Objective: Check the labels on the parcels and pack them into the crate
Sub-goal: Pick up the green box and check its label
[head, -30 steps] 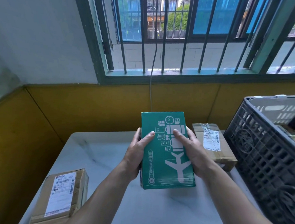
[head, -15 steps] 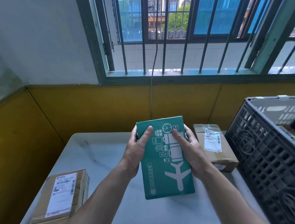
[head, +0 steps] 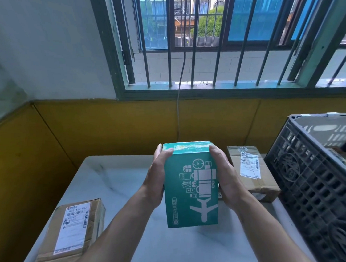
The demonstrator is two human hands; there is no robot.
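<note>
Packing looks only partly done: two labelled cardboard parcels lie on the marble table point(head: 115, 185), one near the left edge point(head: 73, 232) and one just beside the black plastic crate point(head: 313, 188) at point(head: 249, 173), and the crate seems to hold something already (too little shows to say what). The teal parcel with the white aeroplane print point(head: 190, 189) is held above the table, printed face toward the camera, no shipping label showing. The left hand point(head: 154, 183) and right hand point(head: 227, 180) clasp its long sides, fingers curled around its upper corners.
</note>
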